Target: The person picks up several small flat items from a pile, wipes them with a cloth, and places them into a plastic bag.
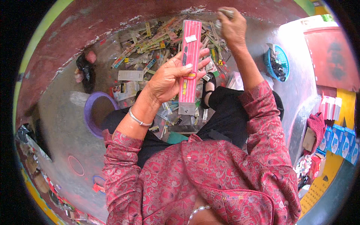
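Note:
My left hand (169, 77) grips a long, narrow pink-striped package (192, 52), thumb across its front and fingers behind it. The package is upright, with a white label near its top, a dark elongated shape on its front and a clear plastic end at the bottom. Up and to the right, apart from the package, my right hand (233, 30) is closed around a small greyish, shiny thing (226, 13) whose kind I cannot make out. Below and beyond both hands, a heap of flat packages and plastic strips (146, 47) covers the floor.
A purple basin (90, 119) stands left of my legs. To the right sits a blue basket (285, 62) with dark things inside. A black bag (87, 75) lies at the left by the red wall (48, 45). Blue boxes (339, 140) are at the far right.

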`<control>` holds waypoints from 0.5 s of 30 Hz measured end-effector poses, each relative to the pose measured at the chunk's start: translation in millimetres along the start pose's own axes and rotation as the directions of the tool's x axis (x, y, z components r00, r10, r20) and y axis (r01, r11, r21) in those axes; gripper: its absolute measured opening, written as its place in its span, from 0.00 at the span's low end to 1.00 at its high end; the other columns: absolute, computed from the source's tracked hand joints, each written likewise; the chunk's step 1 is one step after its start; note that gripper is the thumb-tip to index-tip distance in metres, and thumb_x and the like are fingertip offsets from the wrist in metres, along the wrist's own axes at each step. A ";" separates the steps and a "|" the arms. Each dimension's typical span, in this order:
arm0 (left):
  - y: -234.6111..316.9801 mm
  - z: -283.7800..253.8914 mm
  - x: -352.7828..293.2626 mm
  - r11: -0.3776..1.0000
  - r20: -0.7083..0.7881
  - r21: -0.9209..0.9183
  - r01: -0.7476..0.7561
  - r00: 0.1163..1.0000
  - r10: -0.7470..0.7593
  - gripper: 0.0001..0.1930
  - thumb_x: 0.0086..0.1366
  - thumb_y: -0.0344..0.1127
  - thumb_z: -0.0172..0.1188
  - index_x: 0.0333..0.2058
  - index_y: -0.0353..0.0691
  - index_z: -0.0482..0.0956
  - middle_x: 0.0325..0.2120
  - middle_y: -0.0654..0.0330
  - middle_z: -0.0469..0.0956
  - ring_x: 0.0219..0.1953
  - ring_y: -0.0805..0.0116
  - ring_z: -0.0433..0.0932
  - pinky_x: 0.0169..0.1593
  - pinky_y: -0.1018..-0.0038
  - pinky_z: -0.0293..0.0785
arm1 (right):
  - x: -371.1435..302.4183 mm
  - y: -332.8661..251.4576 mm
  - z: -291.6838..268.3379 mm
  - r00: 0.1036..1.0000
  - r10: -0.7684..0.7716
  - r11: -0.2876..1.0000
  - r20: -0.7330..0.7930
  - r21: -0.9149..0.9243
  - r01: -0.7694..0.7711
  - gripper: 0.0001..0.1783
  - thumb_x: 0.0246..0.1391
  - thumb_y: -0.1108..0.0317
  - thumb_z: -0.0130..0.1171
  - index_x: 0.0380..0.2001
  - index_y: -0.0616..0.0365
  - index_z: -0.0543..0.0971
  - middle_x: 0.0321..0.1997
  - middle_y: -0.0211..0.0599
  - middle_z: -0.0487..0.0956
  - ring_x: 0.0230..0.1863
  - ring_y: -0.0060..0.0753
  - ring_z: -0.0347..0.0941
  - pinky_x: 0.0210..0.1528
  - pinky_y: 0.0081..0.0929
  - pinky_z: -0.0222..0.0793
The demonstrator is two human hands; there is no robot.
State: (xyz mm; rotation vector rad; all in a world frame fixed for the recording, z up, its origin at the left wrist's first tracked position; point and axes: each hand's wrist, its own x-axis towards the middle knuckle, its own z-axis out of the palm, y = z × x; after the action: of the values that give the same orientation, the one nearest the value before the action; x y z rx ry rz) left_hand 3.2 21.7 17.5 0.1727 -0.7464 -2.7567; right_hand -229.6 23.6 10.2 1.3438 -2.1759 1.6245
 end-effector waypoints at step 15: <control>9.2 -16.5 13.2 0.945 -0.296 -0.006 -0.327 0.903 0.310 0.21 0.65 0.38 0.42 0.55 0.36 0.57 0.54 0.55 0.62 0.55 0.64 0.63 0.58 0.67 0.59 | -65.4 -81.8 -37.0 0.373 0.269 0.909 0.888 -0.106 -0.404 0.21 0.47 0.50 0.57 0.26 0.60 0.78 0.17 0.26 0.71 0.19 0.16 0.63 0.21 0.18 0.60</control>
State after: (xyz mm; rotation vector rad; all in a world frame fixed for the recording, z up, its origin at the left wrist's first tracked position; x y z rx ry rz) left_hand -4.1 2.3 7.5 0.3991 -0.5613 -2.3672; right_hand -148.1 88.6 48.2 2.3336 -3.1436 1.2494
